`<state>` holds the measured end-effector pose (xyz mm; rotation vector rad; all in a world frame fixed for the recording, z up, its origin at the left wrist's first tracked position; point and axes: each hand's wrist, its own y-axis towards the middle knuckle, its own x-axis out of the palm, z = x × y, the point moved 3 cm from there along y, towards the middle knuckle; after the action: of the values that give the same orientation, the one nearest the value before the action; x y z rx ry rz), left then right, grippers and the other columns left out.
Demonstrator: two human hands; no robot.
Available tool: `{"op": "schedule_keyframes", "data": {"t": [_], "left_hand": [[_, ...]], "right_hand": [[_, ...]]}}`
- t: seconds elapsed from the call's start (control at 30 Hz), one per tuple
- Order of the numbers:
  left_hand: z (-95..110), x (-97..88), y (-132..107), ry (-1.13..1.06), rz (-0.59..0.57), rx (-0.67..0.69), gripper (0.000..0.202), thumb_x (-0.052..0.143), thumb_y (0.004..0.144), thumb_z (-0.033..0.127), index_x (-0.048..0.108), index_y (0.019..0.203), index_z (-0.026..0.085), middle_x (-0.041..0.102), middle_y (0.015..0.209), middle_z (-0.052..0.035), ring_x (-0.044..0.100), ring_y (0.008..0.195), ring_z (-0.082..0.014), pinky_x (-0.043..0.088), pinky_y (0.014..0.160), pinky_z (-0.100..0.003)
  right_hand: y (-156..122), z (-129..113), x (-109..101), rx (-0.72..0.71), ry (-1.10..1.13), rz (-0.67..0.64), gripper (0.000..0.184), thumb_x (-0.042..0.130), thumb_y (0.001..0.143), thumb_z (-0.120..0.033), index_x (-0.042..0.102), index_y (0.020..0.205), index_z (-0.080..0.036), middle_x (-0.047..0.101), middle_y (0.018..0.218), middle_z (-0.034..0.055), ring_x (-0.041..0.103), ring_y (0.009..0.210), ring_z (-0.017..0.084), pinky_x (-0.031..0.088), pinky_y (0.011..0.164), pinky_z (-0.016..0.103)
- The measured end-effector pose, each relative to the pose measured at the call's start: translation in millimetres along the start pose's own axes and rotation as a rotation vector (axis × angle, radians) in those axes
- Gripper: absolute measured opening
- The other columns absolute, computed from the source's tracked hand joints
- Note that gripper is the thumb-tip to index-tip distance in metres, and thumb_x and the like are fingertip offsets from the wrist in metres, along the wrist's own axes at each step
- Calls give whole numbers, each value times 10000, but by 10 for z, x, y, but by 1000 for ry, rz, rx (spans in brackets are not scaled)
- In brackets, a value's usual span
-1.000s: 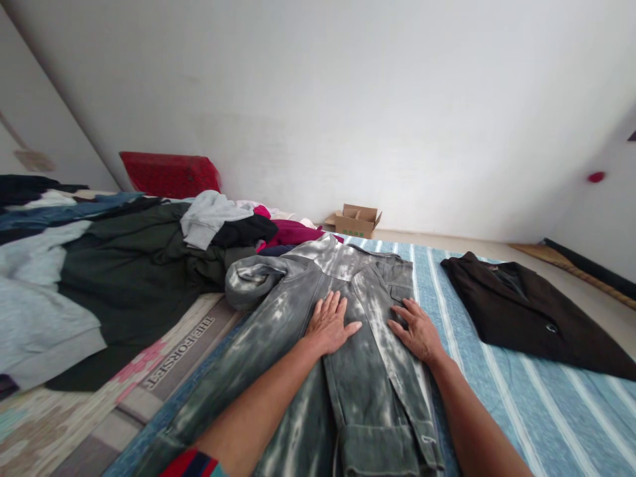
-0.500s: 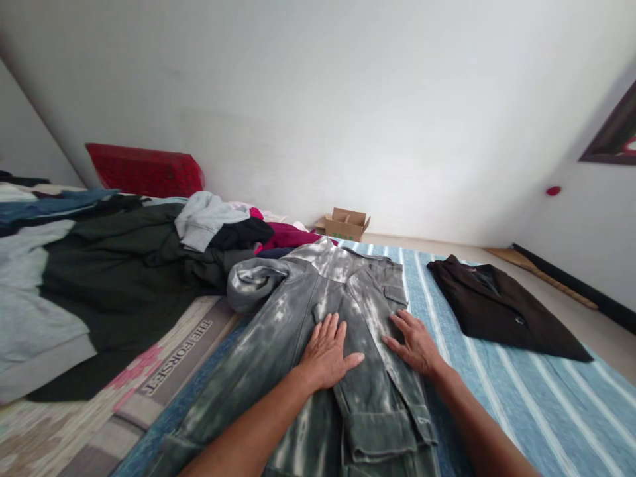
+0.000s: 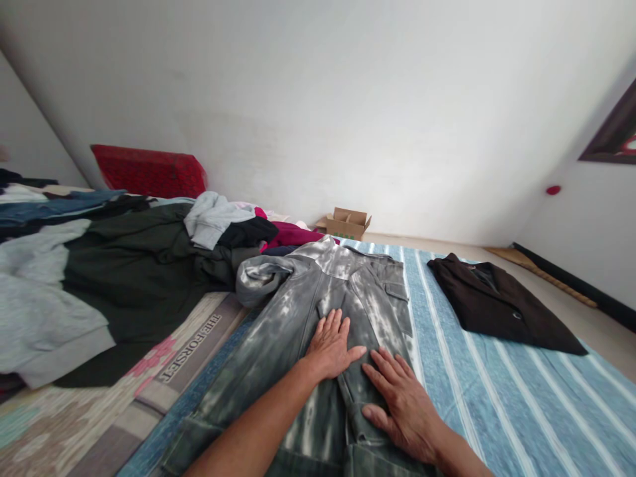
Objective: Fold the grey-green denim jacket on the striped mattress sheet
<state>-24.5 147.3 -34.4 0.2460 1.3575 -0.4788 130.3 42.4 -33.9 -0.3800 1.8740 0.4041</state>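
A grey, bleach-washed denim jacket [image 3: 318, 298] lies spread on a blue striped sheet [image 3: 497, 391]. My left hand [image 3: 332, 346] rests flat on the middle of the jacket, fingers stretched out. My right hand [image 3: 402, 404] lies flat on the jacket's right front panel, just beside the left hand, fingers apart. Neither hand holds anything.
A heap of dark, grey and magenta clothes [image 3: 124, 278] fills the left side, with a red cushion [image 3: 149, 172] behind it. A black jacket [image 3: 491, 305] lies on the sheet to the right. A small cardboard box [image 3: 348, 223] stands by the white wall.
My right hand has slid left and toward me across the jacket, ending close to the left hand. The jacket's right side now lies narrower. The left hand stays in place.
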Motion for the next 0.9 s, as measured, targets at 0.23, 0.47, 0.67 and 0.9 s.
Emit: {"op": "schedule_keyframes", "data": {"t": [0.23,0.47,0.67,0.9], "left_hand": [[12,-126,-86,-56,-2,6,763,347,867,580,305,1420,56,176,1520,-192,103,1412,-282,138,1128,-451],[-358,-662,-684,89,319,-177,546,489,849,314,411,1347,102,343,1465,-161,269,1366,-279,217,1112,-431],[-885,-786,-1271,130,284,-520,539,480,846,317,415,1308,45,524,1292,-199,502,1184,-296,408,955,-374],[-1080,-686,-1521,4,72,-566,325,411,877,325,552,1091,125,691,985,-132,645,969,-282,459,799,-359]], "right_hand": [[-8,-25,-6,5,-28,-1,631,458,863,-566,404,1399,-236,338,1463,114,240,1370,317,228,1093,548],[-70,-90,104,-89,20,-27,610,464,848,-598,451,1367,-278,413,1422,98,348,1321,328,256,1078,560],[199,-187,-188,-43,176,-1,528,466,876,-522,521,1313,-232,556,1299,104,528,1172,273,417,992,407],[1190,-329,-713,-49,61,135,409,436,899,-374,550,1239,-179,620,1160,123,607,1035,259,469,872,362]]}}
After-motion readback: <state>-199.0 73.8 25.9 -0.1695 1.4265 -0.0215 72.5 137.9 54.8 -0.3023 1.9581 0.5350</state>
